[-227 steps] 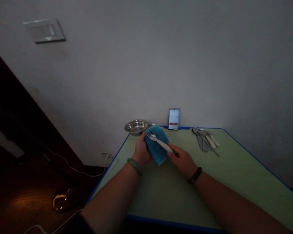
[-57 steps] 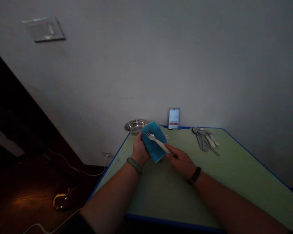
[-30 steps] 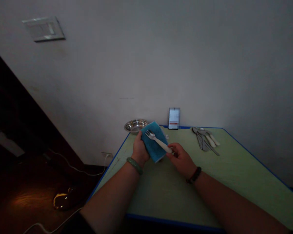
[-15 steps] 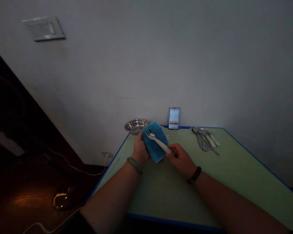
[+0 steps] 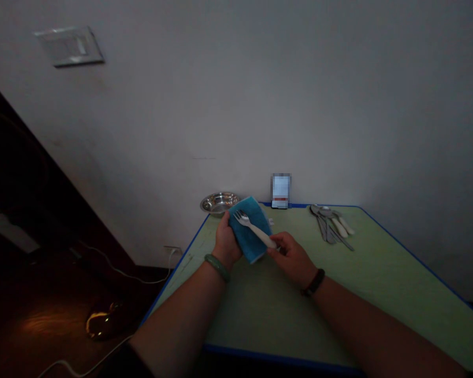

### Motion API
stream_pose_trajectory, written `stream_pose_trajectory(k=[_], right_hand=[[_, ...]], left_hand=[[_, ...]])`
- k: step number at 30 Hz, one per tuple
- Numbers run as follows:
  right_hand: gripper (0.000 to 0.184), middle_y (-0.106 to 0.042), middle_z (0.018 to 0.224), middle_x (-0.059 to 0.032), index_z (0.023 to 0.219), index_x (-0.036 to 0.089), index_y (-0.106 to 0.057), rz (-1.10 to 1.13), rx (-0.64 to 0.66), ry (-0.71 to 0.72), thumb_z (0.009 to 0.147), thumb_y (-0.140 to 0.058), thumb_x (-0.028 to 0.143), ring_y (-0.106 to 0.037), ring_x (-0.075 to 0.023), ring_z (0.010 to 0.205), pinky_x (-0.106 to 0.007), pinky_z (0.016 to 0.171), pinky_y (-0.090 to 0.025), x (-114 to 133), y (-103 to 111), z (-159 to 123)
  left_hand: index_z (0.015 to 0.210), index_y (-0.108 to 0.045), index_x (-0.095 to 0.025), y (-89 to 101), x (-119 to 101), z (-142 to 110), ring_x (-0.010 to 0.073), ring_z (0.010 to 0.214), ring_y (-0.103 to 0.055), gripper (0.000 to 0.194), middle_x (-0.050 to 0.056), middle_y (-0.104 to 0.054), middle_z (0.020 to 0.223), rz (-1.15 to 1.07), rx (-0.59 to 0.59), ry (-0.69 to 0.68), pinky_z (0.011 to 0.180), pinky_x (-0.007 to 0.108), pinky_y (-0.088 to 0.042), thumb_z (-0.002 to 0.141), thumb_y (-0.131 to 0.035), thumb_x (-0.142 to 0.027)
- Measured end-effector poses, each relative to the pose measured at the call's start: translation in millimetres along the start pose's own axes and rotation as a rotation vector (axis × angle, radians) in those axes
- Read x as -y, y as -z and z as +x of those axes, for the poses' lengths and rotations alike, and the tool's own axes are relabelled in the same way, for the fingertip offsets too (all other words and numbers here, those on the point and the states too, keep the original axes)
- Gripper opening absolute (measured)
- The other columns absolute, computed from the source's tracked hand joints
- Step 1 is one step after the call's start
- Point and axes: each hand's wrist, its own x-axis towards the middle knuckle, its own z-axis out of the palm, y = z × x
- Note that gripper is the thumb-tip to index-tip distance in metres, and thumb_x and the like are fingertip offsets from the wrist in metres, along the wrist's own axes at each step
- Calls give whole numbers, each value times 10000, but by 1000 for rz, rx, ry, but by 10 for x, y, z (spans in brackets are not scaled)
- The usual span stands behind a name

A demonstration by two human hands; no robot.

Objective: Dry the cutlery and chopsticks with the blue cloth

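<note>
A folded blue cloth (image 5: pixel 247 242) rests in my left hand (image 5: pixel 225 242), whose thumb is at its left edge; the fingers beneath are hidden. On top of the cloth lies a fork (image 5: pixel 258 231) with metal tines and a pale handle, tines pointing up and left. My right hand (image 5: pixel 292 257) pinches the end of that handle at the cloth's lower right. Behind my left hand, a shiny metal bowl (image 5: pixel 219 201) sits at the far left corner of the table.
Several spoons and other cutlery (image 5: pixel 330 224) lie in a pile at the far right of the green table (image 5: pixel 275 315), which has a blue edge. A lit phone (image 5: pixel 281 191) leans on the wall. Left of the table, a white cable (image 5: pixel 142 281) runs from a wall socket (image 5: pixel 172 249).
</note>
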Motion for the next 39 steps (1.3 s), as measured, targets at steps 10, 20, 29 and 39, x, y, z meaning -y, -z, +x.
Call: stream_pose_trajectory(k=[10,20,29,39], right_hand=[[300,-657,877,-15,1060,208,-588,21,12,-29,783,-621,319,-570,-151,684,-309,663,-452,13,4,0],[286,-674,878,-23,1041,202,-576,25,48,-44,786,-621,324,-547,-145,650,-312,654,-433,35,7,-7],[291,-693,929,-40,1038,216,-569,67,51,-33,772,-638,311,-597,-171,710,-325,674,-452,-10,-9,-4],[295,-690,911,-32,1044,220,-575,53,44,-38,772,-636,317,-616,-179,755,-335,709,-463,-28,-11,-1]], left_hand=[[1239,-634,-95,-32,-3,-35,324,972,-705,594,153,-756,1007,-28,27,13,990,528,-466,915,-385,-527],[1162,-662,-73,37,-26,33,345,917,-711,626,169,-758,932,-16,40,-49,987,556,-453,915,-339,-550],[1208,-650,-96,19,-7,7,329,946,-710,647,152,-761,951,-12,49,12,986,534,-459,919,-326,-574],[1241,-635,-86,-7,-3,-10,325,1010,-693,635,160,-754,1019,-23,37,20,1011,525,-445,920,-353,-556]])
